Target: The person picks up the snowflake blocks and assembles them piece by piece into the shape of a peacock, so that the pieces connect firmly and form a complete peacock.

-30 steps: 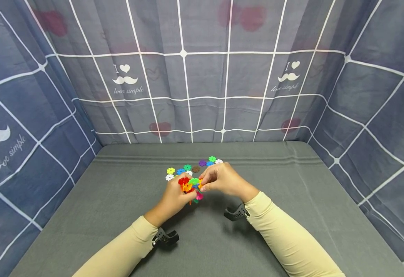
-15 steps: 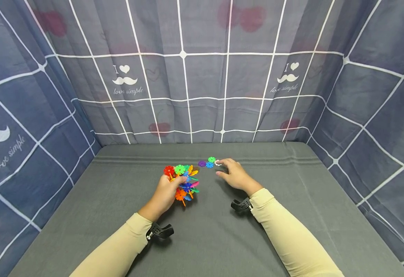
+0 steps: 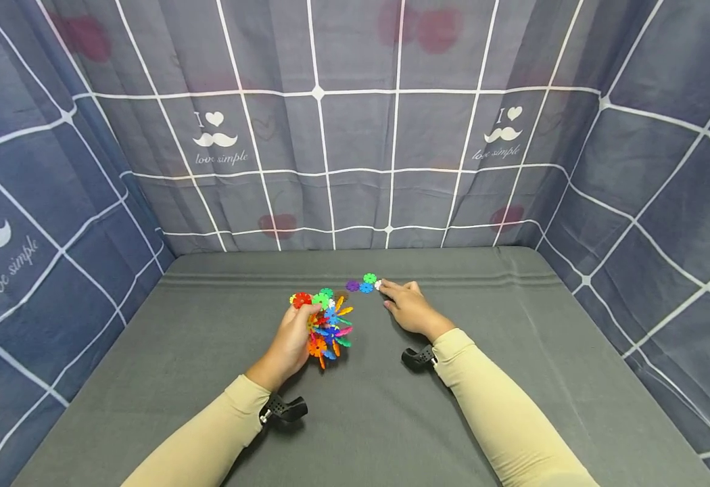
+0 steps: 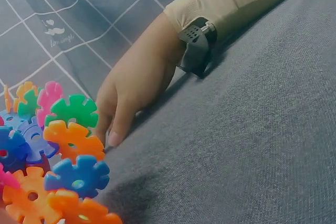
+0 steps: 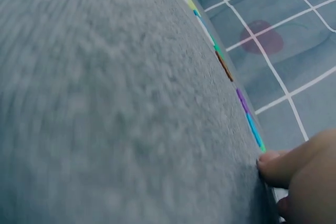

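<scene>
My left hand point(image 3: 290, 340) grips a cluster of interlocking snowflake discs point(image 3: 332, 331), notched like flowers in red, orange, green, blue and pink. Its thumb lies over the top of the cluster, and the far fingers are hidden. In the left wrist view the joined discs point(image 4: 73, 140) fill the lower left. My right hand point(image 3: 417, 312) reaches down to the tabletop, its fingertips on a white snowflake disc point(image 3: 378, 285) that they partly cover. Beside that disc lie a blue disc point(image 3: 366, 288), a green disc point(image 3: 370, 278) and a purple disc point(image 3: 352, 286).
More loose discs lie behind the held cluster, among them a green disc point(image 3: 326, 293) and a brown disc point(image 3: 342, 295), partly hidden. The grey cloth-covered table point(image 3: 367, 419) ends at a checked curtain point(image 3: 355, 135) behind and at both sides.
My right hand left the cluster, moved up and right to the loose discs, and now touches the white one. My left hand drew the cluster slightly left and turned it.
</scene>
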A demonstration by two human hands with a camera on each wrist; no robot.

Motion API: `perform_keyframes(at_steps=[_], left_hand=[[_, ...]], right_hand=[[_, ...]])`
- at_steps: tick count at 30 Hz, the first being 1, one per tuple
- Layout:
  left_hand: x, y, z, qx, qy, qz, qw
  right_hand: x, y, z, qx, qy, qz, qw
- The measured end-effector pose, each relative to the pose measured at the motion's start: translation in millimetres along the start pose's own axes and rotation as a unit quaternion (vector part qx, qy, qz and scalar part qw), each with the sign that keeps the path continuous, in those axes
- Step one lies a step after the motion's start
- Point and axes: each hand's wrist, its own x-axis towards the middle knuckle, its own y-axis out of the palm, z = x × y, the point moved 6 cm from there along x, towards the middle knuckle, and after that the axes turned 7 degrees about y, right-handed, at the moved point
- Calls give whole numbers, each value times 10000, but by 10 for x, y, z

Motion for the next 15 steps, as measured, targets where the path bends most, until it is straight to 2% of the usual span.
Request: perform_keyframes(at_steps=[4,7,10,15], left_hand=[[-9,-29,-7,220,207,-108,9995],[-12,-43,-19,437,499,-170,9977],[-17,-29,-31,710,651,-153,9952],[-34,16,-71,1077,898,-27,9901]], right_hand=[[-18,-50,-43,502,-21,-528,9973],[-33,-76,-75,685,188,-760,9946],[-52,-95,-62,747,285,-767,9938],[-62,-113,0,1095,189,-510,9925]])
